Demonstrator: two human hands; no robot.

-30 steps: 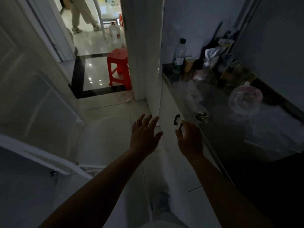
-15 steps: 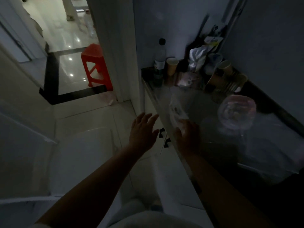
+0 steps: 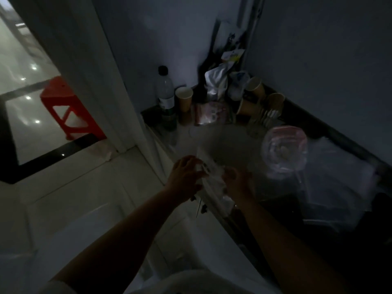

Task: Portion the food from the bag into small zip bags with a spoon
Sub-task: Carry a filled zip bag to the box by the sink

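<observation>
The room is dim. A clear plastic bag [image 3: 212, 175], probably a small zip bag or a stack of them, lies at the front edge of the dark counter [image 3: 237, 145]. My left hand [image 3: 184, 177] touches its left side with bent fingers. My right hand [image 3: 237, 183] rests on its right side. How firmly either hand holds it is hard to tell. A clear bag with pink print and pale food inside [image 3: 284, 151] stands on the counter to the right. No spoon is visible.
At the counter's back stand a dark-capped bottle [image 3: 166, 98], several paper cups [image 3: 184, 98], a pink packet [image 3: 210, 115] and a white crumpled bag [image 3: 216, 81]. A red stool [image 3: 67, 107] stands in the doorway on the left. White cabinet doors [image 3: 182, 219] sit below the counter.
The view has swung right toward the counter. Both hands moved forward from near the cabinet handles onto the clear bag at the counter edge.
</observation>
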